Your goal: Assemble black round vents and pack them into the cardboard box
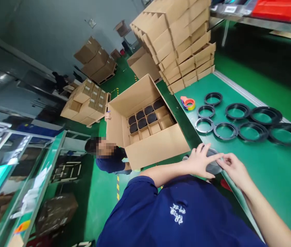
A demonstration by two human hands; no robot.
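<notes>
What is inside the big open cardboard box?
The open box holds a cardboard grid. Round black parts sit in some cells; the other cells look empty. Anything under those parts is covered, so it cannot be seen.

The round grey disc (213, 167) between the bare left hand (199, 161) and right hand (234, 168) looks smooth with a dull sheen; whether it is metal or plastic cannot be told. The black rings (225, 130) on the green table top (271, 171) look like moulded plastic or rubber, mostly matt, with faint highlights along their rims. The table top itself is smooth and matt, edged by a pale metal strip (240, 90). The big open brown box (155, 147) and the stacked brown dividers (183, 44) are raw corrugated cardboard, matt and fibrous. The orange-red tape dispenser (188, 103) is glossy plastic. The dark blue shirt (176, 219) is matt woven cloth.
</notes>
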